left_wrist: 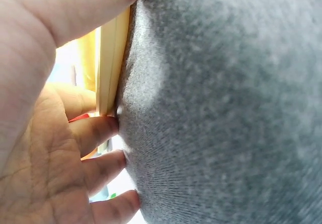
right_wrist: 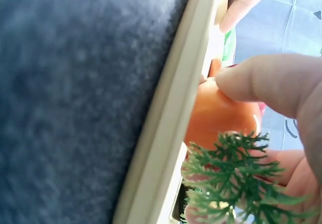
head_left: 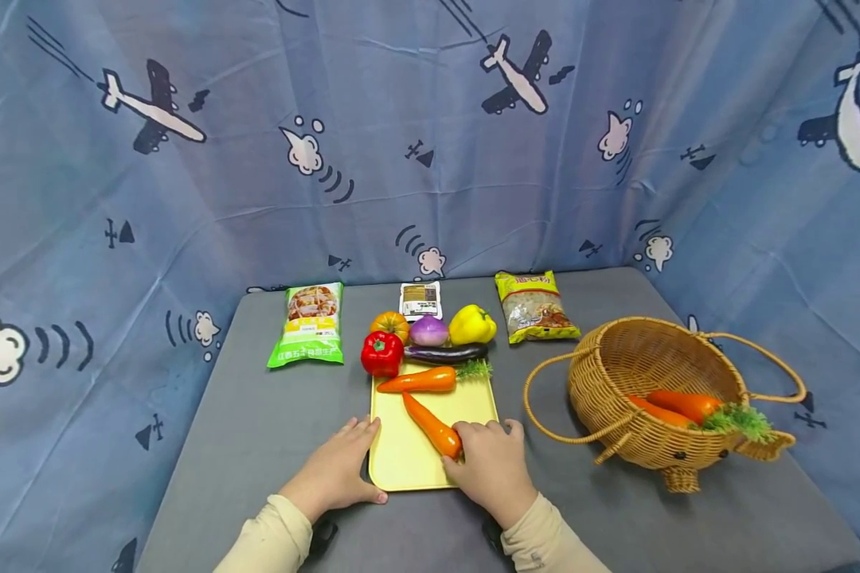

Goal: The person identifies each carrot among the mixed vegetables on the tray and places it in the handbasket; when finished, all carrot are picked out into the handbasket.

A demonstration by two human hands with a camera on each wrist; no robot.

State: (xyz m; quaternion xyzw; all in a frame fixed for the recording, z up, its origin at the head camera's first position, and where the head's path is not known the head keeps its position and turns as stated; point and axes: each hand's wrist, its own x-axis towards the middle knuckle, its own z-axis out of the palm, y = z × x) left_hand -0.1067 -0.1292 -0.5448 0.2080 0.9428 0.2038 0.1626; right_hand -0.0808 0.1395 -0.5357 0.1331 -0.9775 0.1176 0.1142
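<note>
A pale yellow tray (head_left: pixel 397 465) lies on the grey table. My left hand (head_left: pixel 337 471) rests at its left edge, fingers spread along the side and thumb by the near corner; in the left wrist view the fingertips touch the grey cloth. With thumb and fingers, my right hand (head_left: pixel 493 468) holds the thick end of an orange carrot (head_left: pixel 428 420) lying slanted on the tray. Its green leafy top (right_wrist: pixel 236 178) shows in the right wrist view, partly beneath the palm. Just beyond it lies another carrot (head_left: pixel 423 380), with a dark eggplant (head_left: pixel 446 354) behind.
At the tray's far end sit a red pepper (head_left: pixel 383 355), an orange pumpkin (head_left: pixel 391 325), a purple onion (head_left: pixel 428 330) and a yellow pepper (head_left: pixel 472 326). A wicker basket (head_left: pixel 602 390) on the right holds carrots. Food packets (head_left: pixel 308 325) stand farther back, before a blue curtain (head_left: pixel 373 159).
</note>
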